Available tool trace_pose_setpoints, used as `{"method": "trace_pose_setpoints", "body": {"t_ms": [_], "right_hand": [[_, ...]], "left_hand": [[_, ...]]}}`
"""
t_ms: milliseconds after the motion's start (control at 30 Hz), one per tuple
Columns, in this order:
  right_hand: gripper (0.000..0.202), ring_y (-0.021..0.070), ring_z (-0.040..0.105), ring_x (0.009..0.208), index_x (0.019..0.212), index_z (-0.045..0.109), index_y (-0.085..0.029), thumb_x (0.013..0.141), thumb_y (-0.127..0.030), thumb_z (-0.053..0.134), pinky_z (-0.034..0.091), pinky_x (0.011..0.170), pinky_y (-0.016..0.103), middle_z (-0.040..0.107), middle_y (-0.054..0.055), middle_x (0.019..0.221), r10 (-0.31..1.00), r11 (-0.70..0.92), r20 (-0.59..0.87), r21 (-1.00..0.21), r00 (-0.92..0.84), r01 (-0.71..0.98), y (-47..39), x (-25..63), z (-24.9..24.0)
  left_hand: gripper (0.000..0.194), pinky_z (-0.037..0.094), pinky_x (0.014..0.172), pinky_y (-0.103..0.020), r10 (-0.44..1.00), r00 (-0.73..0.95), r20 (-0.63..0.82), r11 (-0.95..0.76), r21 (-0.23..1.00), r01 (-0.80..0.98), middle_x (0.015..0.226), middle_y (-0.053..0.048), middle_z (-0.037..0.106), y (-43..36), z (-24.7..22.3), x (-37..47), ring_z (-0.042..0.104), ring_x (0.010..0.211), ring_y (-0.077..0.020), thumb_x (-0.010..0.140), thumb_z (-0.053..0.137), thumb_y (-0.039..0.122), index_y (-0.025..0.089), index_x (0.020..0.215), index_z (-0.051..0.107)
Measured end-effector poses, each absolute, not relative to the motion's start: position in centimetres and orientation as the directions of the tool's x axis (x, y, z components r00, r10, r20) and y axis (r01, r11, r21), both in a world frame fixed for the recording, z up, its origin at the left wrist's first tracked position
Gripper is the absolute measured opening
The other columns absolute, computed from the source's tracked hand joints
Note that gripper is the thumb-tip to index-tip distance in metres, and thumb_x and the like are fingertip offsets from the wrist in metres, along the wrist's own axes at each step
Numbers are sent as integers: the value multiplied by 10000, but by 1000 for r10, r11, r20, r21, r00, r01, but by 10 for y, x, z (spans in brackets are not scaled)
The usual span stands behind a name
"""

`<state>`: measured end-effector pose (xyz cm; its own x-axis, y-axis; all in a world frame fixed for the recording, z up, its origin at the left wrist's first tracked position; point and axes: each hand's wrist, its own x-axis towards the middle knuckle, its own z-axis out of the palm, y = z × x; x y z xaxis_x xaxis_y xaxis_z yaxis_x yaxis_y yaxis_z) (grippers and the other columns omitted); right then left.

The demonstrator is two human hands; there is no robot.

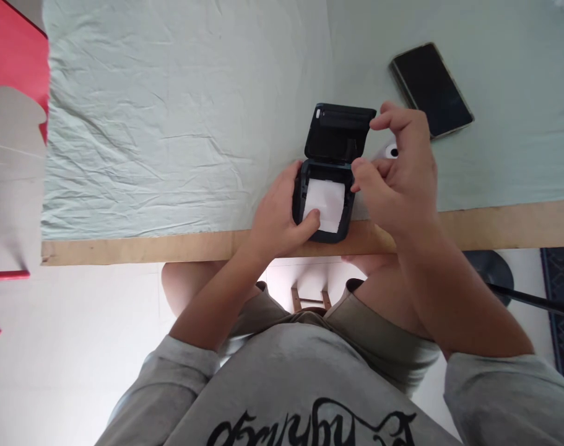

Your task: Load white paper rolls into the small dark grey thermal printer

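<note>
A small black case (pixel 298 204), which looks like a portable receipt printer, stands at the table's front edge. Its lid (pixel 340 133) is flipped up toward the far side. White paper (pixel 332 201) lies in the compartment. My left hand (pixel 279 217) wraps the left side of the case, the thumb pressing on the paper. To the right, my right hand (pixel 405 167) has thumb and forefinger spread; the forefinger is beside the lid's corner and the thumb near the hinge. Whether they touch is unclear. A white round object with a dark centre (pixel 392 150) is partly hidden behind this hand.
A dark smartphone in a clear-edged case (pixel 433 90) lies beyond my right hand. Pale green cloth (pixel 193 124) covers the table up to its wooden front edge (pixel 147 248). Red furniture (pixel 15 52) is at the far left, and a dark round base (pixel 490 272) stands below right.
</note>
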<state>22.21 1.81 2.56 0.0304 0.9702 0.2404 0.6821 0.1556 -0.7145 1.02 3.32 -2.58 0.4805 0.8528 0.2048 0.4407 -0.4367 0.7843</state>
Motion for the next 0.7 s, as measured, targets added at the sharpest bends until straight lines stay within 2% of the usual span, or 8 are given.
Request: {"method": "trace_pose_setpoints", "body": {"t_ms": [100, 267, 333, 400, 467, 533, 700], "right_hand": [[386, 143, 718, 796, 1341, 495, -323, 963, -356, 566, 545, 556, 278, 581, 76, 1407, 959, 152, 269, -759, 92, 633, 20, 219, 27], [325, 226, 676, 1072, 1282, 507, -290, 969, -369, 547, 546, 580, 280, 649, 112, 1249, 932, 159, 325, -763, 159, 627, 17, 221, 29], [234, 225, 673, 966, 1183, 555, -279, 959, -346, 549, 523, 566, 303, 676, 103, 1108, 929, 147, 318, -786, 188, 601, 14, 224, 31], [97, 191, 622, 724, 995, 602, -276, 961, -346, 544, 468, 547, 327, 658, 54, 877, 938, 117, 289, -784, 193, 609, 11, 227, 33], [238, 157, 507, 561, 770, 575, -260, 978, -366, 528, 396, 542, 335, 549, 6, 648, 956, 82, 241, -768, 168, 635, 7, 229, 37], [413, 141, 435, 506, 601, 483, -240, 982, -394, 528, 325, 531, 329, 430, -16, 521, 975, 42, 173, -756, 138, 653, 6, 229, 41], [610, 106, 299, 446, 480, 328, -231, 954, -527, 575, 212, 474, 323, 294, -34, 443, 997, -80, -64, -738, 48, 670, 10, 227, 42]], "left_hand": [[786, 473, 1171, -475, 852, 480, 209, -437, 790, 431, 1579, -176, 499, 33, -27, 10, 516, 1450, -337, 906, 654, 478, 209, 1559, 311], [865, 468, 1179, -482, 855, 475, 207, -431, 794, 429, 1594, -191, 483, 32, -28, 10, 499, 1468, -347, 890, 682, 487, 194, 1590, 266], [894, 470, 1178, -483, 859, 470, 202, -425, 792, 437, 1605, -190, 474, 32, -28, 10, 494, 1474, -352, 880, 694, 507, 199, 1598, 259], [909, 459, 1189, -486, 864, 464, 195, -416, 794, 443, 1608, -195, 470, 31, -29, 10, 493, 1475, -356, 877, 693, 526, 191, 1602, 258], [917, 442, 1203, -489, 867, 460, 192, -410, 799, 440, 1613, -197, 463, 31, -29, 10, 489, 1478, -355, 879, 685, 544, 185, 1606, 257], [914, 436, 1209, -487, 868, 458, 191, -407, 803, 436, 1610, -191, 466, 30, -29, 11, 487, 1479, -351, 883, 676, 559, 191, 1609, 260], [890, 450, 1197, -487, 864, 461, 204, -422, 793, 440, 1611, -184, 465, 30, -30, 9, 494, 1472, -346, 900, 650, 588, 213, 1610, 266]]}}
